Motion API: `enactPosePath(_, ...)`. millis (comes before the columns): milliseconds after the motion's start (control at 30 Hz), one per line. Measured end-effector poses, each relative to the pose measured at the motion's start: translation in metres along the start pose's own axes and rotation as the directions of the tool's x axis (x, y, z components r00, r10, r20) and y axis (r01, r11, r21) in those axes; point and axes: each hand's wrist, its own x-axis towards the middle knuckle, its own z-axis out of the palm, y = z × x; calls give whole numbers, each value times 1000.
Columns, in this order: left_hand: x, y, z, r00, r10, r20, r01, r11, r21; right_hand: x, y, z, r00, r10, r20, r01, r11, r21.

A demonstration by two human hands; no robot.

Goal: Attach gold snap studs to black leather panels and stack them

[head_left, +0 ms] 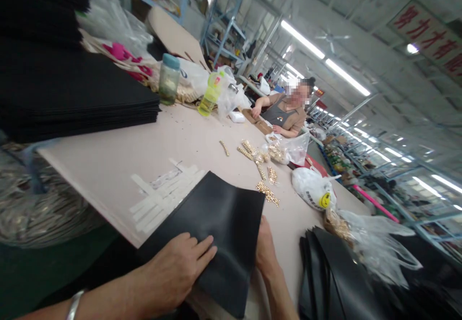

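A smooth black sheet [224,219], leather-like, lies at the near edge of the table with its right side lifted and slightly bent. On top of it rests my left hand [184,262], palm down, fingers stretched across the surface and a silver bracelet at the wrist. My right hand [265,248] is at the sheet's right edge, its fingers closed there and partly hidden behind the material. Beyond the sheet's far corner lie small gold-coloured metal pieces [267,192]. White tape strips [162,197] are stuck to the table left of the sheet.
Black sheets are stacked [79,89] at the left, and more black pieces [335,272] lie at the right. Two bottles, a teal-lidded jar [169,82] and a yellow-green bottle [210,96], stand at the back. Plastic bags [312,187] line the right side. Another person [285,113] sits across the table.
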Motion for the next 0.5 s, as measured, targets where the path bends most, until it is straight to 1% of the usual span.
enactPosePath(67,1,3,3,998,-20,53,21,999,-36,11,29,-17,1000,-5,-20,-1,963,-270)
enactPosePath(100,1,4,2,997,-38,64,41,997,-58,19,42,-24,999,8,-45,-23,936,-352)
enactPosePath(133,0,4,1,996,-59,69,64,994,-83,28,52,-31,997,28,-67,-52,919,-390)
enactPosePath(200,-3,4,1,991,-109,74,118,985,-128,47,66,-38,997,38,-68,-65,882,-467)
enactPosePath(267,-7,4,4,985,-159,71,169,973,-156,63,72,-39,998,41,-38,-55,847,-529)
enactPosePath(333,-13,3,12,979,-193,59,200,967,-158,77,73,-35,998,55,-13,-52,809,-585)
enactPosePath(400,-17,3,23,980,-199,29,201,967,-156,87,72,-30,997,79,-2,-62,775,-629)
enactPosePath(500,-19,1,36,981,-191,-26,185,970,-160,100,68,-26,991,132,-23,-114,736,-668)
